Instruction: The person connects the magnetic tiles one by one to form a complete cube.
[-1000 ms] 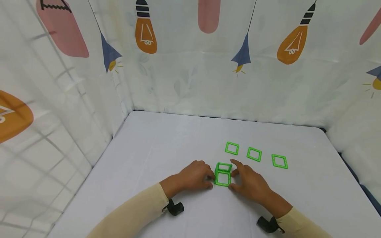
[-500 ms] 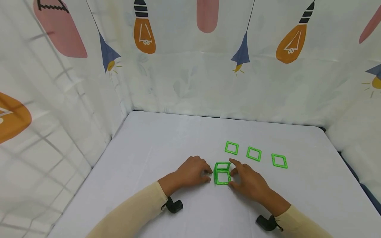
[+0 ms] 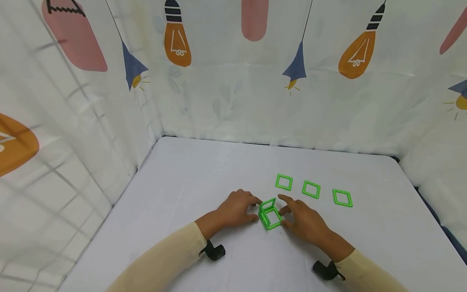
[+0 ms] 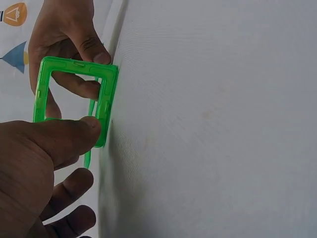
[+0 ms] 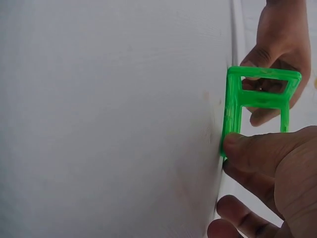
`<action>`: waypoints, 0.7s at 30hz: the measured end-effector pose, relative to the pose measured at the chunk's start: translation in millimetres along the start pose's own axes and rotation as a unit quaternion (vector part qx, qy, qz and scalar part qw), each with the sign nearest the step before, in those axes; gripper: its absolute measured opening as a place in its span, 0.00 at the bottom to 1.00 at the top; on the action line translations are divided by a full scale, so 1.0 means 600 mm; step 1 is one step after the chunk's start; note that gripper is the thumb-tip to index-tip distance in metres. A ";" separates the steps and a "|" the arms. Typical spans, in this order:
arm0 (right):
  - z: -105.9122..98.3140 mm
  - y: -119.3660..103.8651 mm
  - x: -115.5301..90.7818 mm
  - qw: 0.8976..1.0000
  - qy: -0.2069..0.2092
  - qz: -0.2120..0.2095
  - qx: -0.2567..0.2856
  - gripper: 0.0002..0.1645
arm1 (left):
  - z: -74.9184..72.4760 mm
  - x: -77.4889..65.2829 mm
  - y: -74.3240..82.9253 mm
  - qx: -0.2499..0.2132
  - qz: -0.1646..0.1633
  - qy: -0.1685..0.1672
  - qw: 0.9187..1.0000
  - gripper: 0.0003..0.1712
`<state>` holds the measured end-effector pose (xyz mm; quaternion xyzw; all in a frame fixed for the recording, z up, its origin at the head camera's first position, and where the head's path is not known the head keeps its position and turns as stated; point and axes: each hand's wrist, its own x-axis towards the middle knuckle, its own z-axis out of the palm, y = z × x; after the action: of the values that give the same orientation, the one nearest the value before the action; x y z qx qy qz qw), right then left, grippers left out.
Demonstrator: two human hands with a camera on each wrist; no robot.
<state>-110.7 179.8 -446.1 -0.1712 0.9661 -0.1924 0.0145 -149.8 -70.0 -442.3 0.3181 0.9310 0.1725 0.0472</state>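
Green open-centred square magnetic tiles form a small corner structure [image 3: 270,215], with one tile flat on the table and two standing at its left and far sides. My right hand [image 3: 306,221] pinches the flat tile's right edge, its thumb [image 5: 237,144] on the frame and index finger raised. On the other side, my left hand [image 3: 235,209] has its relaxed, bent fingers at the left standing tile [image 4: 106,104], index fingertip right at its upper corner. In the left wrist view, the left thumb [image 4: 84,130] overlaps that tile's frame.
Three loose green square tiles lie flat beyond the right hand: a left one [image 3: 284,182], a middle one [image 3: 311,189] and a right one [image 3: 342,198]. The white-covered table [image 3: 204,162] meets a printed curtain [image 3: 226,101] at the back.
The structure has turned, its far side swinging left toward the left hand. My left hand drew slightly away, and its fingertips are now at the structure again. The right hand stays at the flat tile's edge.
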 end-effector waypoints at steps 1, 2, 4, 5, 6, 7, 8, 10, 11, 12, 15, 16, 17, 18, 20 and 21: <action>0.000 0.000 0.001 1.000 0.000 -0.001 0.002 0.51 | 0.001 0.000 0.000 -0.003 0.000 -0.002 1.000 0.25; -0.001 0.000 0.002 1.000 -0.001 -0.002 0.004 0.51 | 0.001 0.000 0.000 -0.005 -0.001 -0.005 1.000 0.25; -0.002 0.001 0.003 1.000 -0.003 -0.005 0.009 0.50 | 0.002 0.001 -0.001 -0.008 0.000 -0.007 1.000 0.24; -0.002 0.001 0.004 1.000 -0.004 -0.005 0.011 0.50 | 0.003 0.001 -0.001 -0.008 0.002 -0.008 1.000 0.24; -0.003 0.001 0.005 1.000 -0.006 -0.004 0.013 0.49 | 0.004 0.001 -0.002 -0.009 0.004 -0.009 1.000 0.23; -0.003 0.002 0.006 1.000 -0.007 -0.005 0.015 0.49 | 0.005 0.001 -0.003 -0.009 0.007 -0.011 1.000 0.22; -0.003 0.003 0.007 1.000 -0.009 -0.004 0.017 0.49 | 0.005 0.001 -0.004 -0.010 0.010 -0.012 1.000 0.22; -0.002 0.005 0.009 1.000 -0.013 -0.005 0.017 0.49 | 0.006 0.001 -0.005 -0.012 0.016 -0.014 1.000 0.20; -0.002 0.005 0.010 1.000 -0.014 -0.005 0.017 0.49 | 0.007 0.000 -0.006 -0.013 0.019 -0.015 1.000 0.20; -0.002 0.006 0.010 1.000 -0.015 -0.006 0.019 0.49 | 0.006 0.000 -0.006 -0.016 0.020 -0.015 1.000 0.19; -0.003 0.007 0.013 1.000 -0.015 -0.012 0.019 0.49 | 0.005 -0.001 -0.006 -0.017 0.023 -0.018 0.999 0.17; -0.004 0.008 0.014 1.000 -0.015 -0.014 0.020 0.49 | 0.005 -0.001 -0.006 -0.017 0.024 -0.019 0.999 0.16; -0.004 0.008 0.015 1.000 -0.014 -0.015 0.021 0.49 | 0.005 0.000 -0.006 -0.018 0.024 -0.021 0.999 0.16; -0.005 0.008 0.016 1.000 -0.015 -0.015 0.021 0.49 | 0.004 0.000 -0.006 -0.019 0.025 -0.022 0.999 0.16; -0.005 0.009 0.018 1.000 -0.016 -0.017 0.019 0.49 | 0.004 0.000 -0.006 -0.022 0.027 -0.024 0.999 0.15; -0.005 0.009 0.020 1.000 -0.017 -0.017 0.018 0.49 | 0.004 0.000 -0.006 -0.024 0.027 -0.024 0.999 0.14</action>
<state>-123.7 181.6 -445.0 -0.1906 0.9592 -0.2067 0.0304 -151.6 -72.2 -445.7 0.3464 0.9162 0.1880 0.0725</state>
